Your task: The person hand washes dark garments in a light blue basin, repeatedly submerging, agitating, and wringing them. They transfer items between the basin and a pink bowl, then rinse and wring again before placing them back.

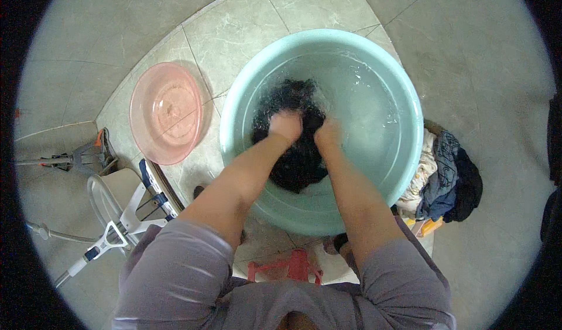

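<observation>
A large light-blue plastic tub (412, 110) stands before me with water in it. Dark wet cloth (298, 167) lies in its left half, partly under the water. My left hand (286, 124) is blurred, with its fingers down at the upper part of the cloth. Close to its right, my right hand (328, 132) is at the cloth's right edge, also blurred. Both hands touch the dark cloth, but the fingers are too blurred and hidden to show whether they grip it.
A pink translucent basin (169, 110) is on the tiles left of the tub. Clothes (443, 172) are heaped at the tub's right. A mop (127, 229) and other cleaning tools lie at the lower left. Below the tub is a red stool (298, 264).
</observation>
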Available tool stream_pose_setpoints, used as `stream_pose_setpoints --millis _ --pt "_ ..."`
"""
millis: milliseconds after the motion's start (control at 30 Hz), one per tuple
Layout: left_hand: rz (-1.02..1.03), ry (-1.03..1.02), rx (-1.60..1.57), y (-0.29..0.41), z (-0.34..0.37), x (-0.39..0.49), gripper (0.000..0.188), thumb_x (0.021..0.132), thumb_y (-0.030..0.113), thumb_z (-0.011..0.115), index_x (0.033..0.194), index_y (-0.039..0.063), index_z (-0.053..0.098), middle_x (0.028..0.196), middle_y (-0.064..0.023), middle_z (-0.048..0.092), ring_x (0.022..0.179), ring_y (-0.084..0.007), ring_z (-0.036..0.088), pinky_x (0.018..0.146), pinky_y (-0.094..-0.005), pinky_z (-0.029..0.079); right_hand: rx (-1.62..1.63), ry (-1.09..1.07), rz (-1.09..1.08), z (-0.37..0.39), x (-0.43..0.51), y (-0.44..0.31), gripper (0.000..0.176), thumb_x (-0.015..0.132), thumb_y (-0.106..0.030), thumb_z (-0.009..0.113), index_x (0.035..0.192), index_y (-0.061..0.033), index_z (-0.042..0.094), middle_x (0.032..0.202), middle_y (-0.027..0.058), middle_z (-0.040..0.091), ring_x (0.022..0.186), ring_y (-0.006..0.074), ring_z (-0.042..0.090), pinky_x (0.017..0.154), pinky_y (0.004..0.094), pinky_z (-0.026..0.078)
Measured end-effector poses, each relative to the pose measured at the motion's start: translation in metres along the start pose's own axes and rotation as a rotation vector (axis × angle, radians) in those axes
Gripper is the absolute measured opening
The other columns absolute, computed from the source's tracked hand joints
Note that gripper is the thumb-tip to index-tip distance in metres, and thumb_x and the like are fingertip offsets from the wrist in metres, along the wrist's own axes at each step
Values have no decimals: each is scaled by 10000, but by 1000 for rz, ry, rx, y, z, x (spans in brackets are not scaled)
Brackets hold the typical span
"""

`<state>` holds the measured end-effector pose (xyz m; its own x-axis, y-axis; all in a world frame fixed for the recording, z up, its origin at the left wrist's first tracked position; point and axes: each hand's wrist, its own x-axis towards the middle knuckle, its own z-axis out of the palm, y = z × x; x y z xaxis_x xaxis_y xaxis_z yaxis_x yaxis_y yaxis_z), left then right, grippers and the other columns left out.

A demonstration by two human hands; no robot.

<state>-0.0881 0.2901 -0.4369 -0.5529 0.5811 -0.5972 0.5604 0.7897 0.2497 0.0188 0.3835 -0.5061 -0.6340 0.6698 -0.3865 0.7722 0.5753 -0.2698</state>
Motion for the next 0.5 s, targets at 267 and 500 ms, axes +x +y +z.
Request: stream_pose_setpoints --millis 267,500 --pt "56 59 -450 -43 31 -11 832 823 591 600 1450 90 380 1535 -167 301 1421 -366 257 1135 -549 220 519 168 -249 -75 -32 -1 450 732 -1 579 1174 -72 626 1133 184 650 1070 375 606 944 430 471" --pt "254 437 -779 2 7 -181 1177 532 537 881 1471 108 316 1449 -163 409 1362 -370 360 1102 -522 304 675 346 -534 -196 -165 -67 481 662 130 481 1077 -37 659 989 201 687 985 308 672 889 337 492"
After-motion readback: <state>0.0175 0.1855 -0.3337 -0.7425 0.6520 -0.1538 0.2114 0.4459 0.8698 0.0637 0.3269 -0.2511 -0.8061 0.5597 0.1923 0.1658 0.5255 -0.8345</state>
